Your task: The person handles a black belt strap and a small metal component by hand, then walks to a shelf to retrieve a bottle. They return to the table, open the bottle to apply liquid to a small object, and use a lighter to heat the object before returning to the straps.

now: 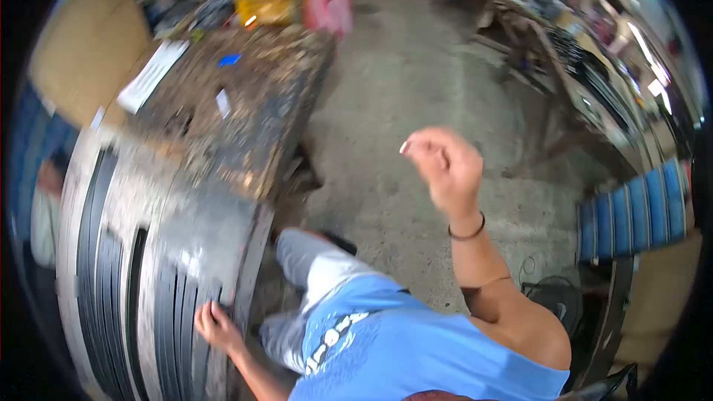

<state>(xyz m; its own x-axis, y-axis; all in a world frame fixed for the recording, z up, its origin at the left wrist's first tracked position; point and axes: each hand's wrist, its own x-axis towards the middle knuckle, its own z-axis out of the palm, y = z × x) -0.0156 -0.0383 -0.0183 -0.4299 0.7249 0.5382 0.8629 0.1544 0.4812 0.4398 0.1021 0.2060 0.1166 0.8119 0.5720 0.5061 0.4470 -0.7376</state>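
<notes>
My left hand (217, 328) rests at the right side of the workbench, its thumb and fingers closed around the end of a dark flat strip (200, 345). Several similar long dark strips (174, 327) lie side by side just left of it. Another bundle of strips (110, 275) runs along the far left, with one separate black strip (136, 275) between the groups. Over the aisle, my right hand (449, 171) is raised with its fingers curled in and nothing showing in them. It is slightly blurred, and a dark band (468, 228) circles the wrist.
The worn wooden bench (260, 122) carries a paper sheet (154, 74), a blue scrap (229, 59) and a yellow crate (271, 0) beyond. A concrete aisle (401, 67) runs ahead. Blue slatted panels (631, 212) and a fan (553, 301) stand at right. Another person (46, 212) is at the left edge.
</notes>
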